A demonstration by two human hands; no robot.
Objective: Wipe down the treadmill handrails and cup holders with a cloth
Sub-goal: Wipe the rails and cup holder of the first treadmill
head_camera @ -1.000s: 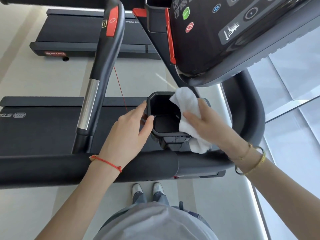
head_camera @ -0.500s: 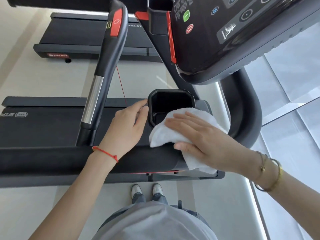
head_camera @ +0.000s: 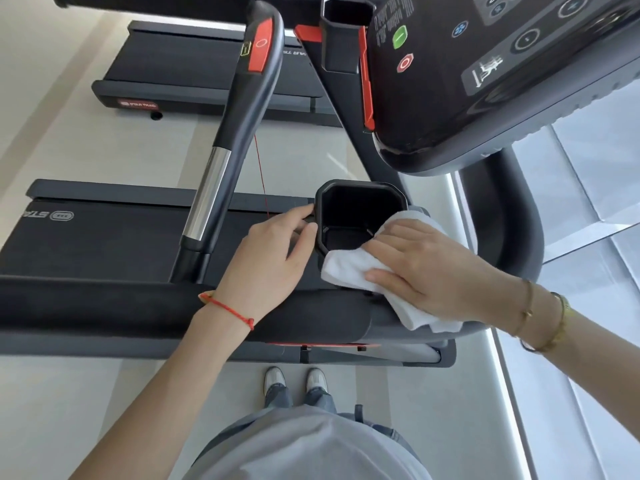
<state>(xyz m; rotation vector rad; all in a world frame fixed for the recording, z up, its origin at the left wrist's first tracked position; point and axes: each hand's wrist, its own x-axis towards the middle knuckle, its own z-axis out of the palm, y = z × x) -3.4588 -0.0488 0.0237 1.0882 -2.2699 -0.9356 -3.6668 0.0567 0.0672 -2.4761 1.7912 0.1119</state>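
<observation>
At frame centre, the right hand (head_camera: 429,268), fingers flat, presses the white folded cloth (head_camera: 349,266) on the near rim of the black octagonal plastic cup holder (head_camera: 360,216); the left hand (head_camera: 273,258) pinches its left rim; judged mid-task, the upper cup holder (head_camera: 346,32) and black padded handrail (head_camera: 104,299) remain.

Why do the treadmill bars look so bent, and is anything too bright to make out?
Head view: the wide-angle lens bows the handrail and console; daylight washes out the floor strip at right; the cup holder interior is dark; hands and cloth stay sharp.
</observation>
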